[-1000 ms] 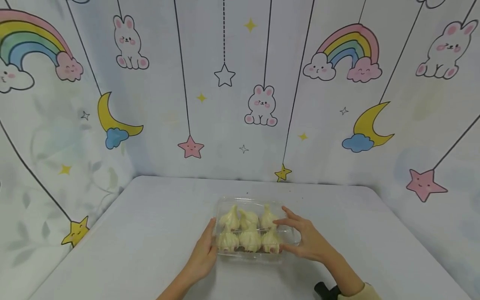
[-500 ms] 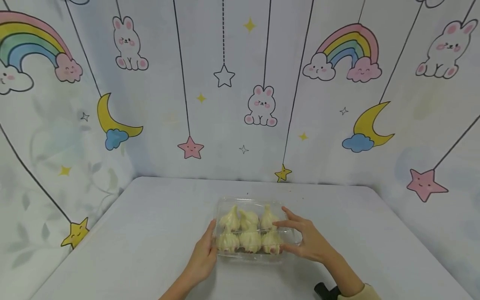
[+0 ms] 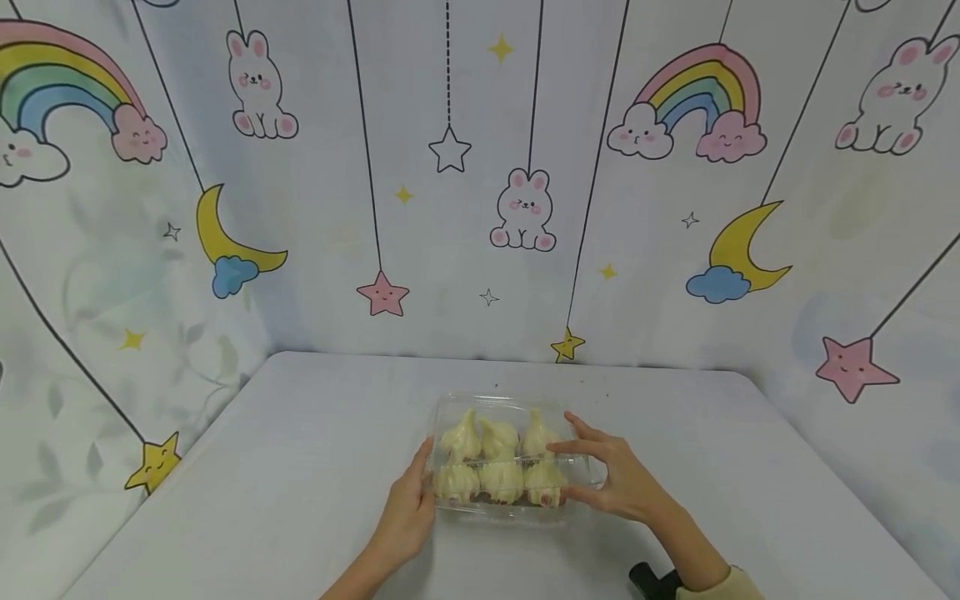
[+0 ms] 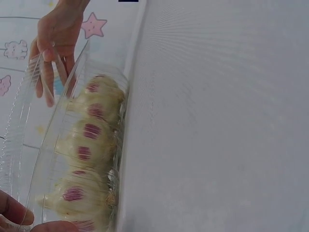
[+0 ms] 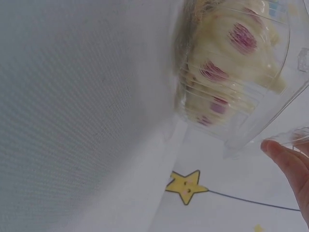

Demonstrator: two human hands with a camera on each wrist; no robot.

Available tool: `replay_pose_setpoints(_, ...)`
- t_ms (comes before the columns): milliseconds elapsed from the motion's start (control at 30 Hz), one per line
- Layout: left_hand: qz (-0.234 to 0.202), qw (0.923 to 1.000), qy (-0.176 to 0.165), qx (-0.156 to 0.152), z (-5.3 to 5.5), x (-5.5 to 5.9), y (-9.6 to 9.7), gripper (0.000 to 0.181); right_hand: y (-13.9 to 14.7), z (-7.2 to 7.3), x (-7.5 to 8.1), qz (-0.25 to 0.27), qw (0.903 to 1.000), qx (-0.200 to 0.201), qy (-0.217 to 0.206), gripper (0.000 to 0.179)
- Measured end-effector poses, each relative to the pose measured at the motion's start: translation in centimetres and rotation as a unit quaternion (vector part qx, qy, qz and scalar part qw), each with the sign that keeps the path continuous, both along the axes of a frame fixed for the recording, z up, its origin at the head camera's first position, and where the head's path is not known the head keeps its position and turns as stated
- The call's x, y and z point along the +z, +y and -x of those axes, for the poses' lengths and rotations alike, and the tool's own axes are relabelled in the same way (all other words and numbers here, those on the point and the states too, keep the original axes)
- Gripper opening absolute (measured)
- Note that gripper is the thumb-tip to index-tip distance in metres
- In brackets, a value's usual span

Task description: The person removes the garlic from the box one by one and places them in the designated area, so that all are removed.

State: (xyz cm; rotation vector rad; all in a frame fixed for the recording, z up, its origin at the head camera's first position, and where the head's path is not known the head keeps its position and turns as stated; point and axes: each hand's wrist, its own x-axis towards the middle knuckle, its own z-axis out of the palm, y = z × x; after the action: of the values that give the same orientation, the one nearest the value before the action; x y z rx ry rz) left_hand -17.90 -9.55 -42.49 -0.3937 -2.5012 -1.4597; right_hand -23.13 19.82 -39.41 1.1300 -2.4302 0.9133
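A clear plastic clamshell box (image 3: pixel 504 512) sits on the white table, with several pale garlic bulbs (image 3: pixel 501 479) standing in two rows inside. Purple marks show on the bulbs in both wrist views. My left hand (image 3: pixel 403 515) grips the box's left end, its fingertips (image 4: pixel 55 226) at the rim in the left wrist view. At the right end, my right hand (image 3: pixel 621 477) pinches the clear lid (image 4: pixel 21 121) between thumb and fingers. The lid stands partly raised over the garlic, with a gap between it and the tray's rim in the left wrist view.
The white table (image 3: pixel 315 467) runs back to a fabric backdrop (image 3: pixel 450 233) printed with rabbits, moons, rainbows and stars. A black object (image 3: pixel 654 581) lies by the right forearm at the front edge. A few tiny dark specks dot the table behind the box.
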Motion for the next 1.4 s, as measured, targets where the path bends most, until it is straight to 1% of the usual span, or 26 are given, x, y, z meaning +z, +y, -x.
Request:
replay_pose_setpoints(67,-0.002,1.0000,-0.002,0.001,0.0,0.0,-0.1,0.060,0.0,0.1,0.0,0.001,1.0000,0.003,0.000,0.040)
replay_pose_setpoints(300,-0.028,0.9992,-0.025,-0.016,0.0,0.1,-0.4,0.070,0.3,0.2,0.3,0.009,0.9998,0.015,-0.009,0.038)
replay_pose_setpoints(567,-0.048,0.9981,-0.036,-0.017,0.2,0.1,-0.5,0.072,0.2,0.2,0.1,0.019,0.9995,0.020,-0.013,0.039)
replay_pose_setpoints(700,-0.046,0.9978,-0.041,-0.025,0.3,0.2,-0.7,0.073,0.3,0.1,0.1,0.011,0.9998,0.016,-0.011,0.039)
replay_pose_setpoints(833,-0.033,0.9984,-0.033,-0.033,0.4,0.5,-0.9,0.074,0.4,0.2,0.1,0.005,0.9999,0.015,-0.007,0.041)
replay_pose_setpoints(967,-0.021,0.9980,-0.049,-0.033,0.4,0.4,-1.2,0.072,0.7,0.3,0.2,0.011,0.9999,0.009,-0.003,0.043)
replay_pose_setpoints(1067,-0.020,0.9976,-0.059,-0.032,0.4,0.1,-1.4,0.071,0.9,0.3,0.3,0.010,0.9999,0.006,-0.004,0.044)
replay_pose_setpoints(1200,-0.004,0.9992,-0.033,-0.023,0.5,0.0,-1.5,0.072,0.9,0.4,0.6,0.009,0.9999,0.009,-0.011,0.047)
replay_pose_setpoints(1300,-0.012,0.9995,-0.023,-0.020,0.4,0.2,-1.4,0.075,0.9,0.6,1.0,0.021,0.9996,0.012,-0.012,0.049)
replay_pose_setpoints(1400,-0.034,0.9987,-0.029,-0.023,0.4,0.3,-1.2,0.079,1.0,0.8,1.6,0.024,0.9996,0.006,-0.014,0.051)
